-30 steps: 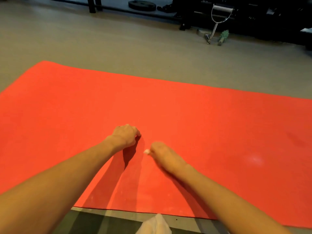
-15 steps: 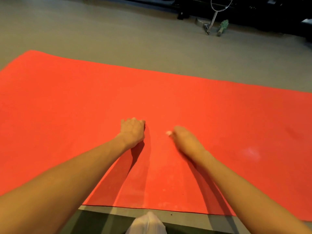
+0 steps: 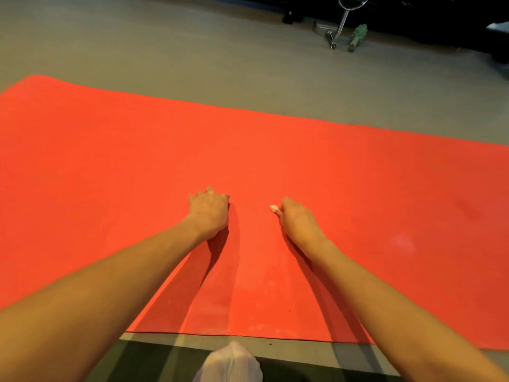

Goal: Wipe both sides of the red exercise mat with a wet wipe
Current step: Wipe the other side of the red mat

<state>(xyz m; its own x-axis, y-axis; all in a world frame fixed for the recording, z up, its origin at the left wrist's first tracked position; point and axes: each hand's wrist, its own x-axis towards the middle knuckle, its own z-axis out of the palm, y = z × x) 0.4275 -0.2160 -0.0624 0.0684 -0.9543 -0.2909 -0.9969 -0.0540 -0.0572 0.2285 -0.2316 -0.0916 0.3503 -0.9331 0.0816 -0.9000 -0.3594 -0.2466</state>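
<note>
1. red mat (image 3: 358, 175) lies flat on floor (image 3: 192, 51), under both grips.
2. right grip (image 3: 298, 221) curled round wipe (image 3: 274, 208), white tip showing, pressed to mat.
3. left grip (image 3: 209, 210) nearby, fingers curled, resting on mat.

Both forearms stretched forward, left hand (image 3: 209, 213) fingers curled, right hand (image 3: 298, 221) fingers pinching a wet wipe (image 3: 274, 208)

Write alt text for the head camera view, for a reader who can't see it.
A person's right hand holds a small white wet wipe against a red exercise mat spread on a grey floor, while the left hand rests on the mat beside it. Dark gym equipment stands beyond the mat.
</note>
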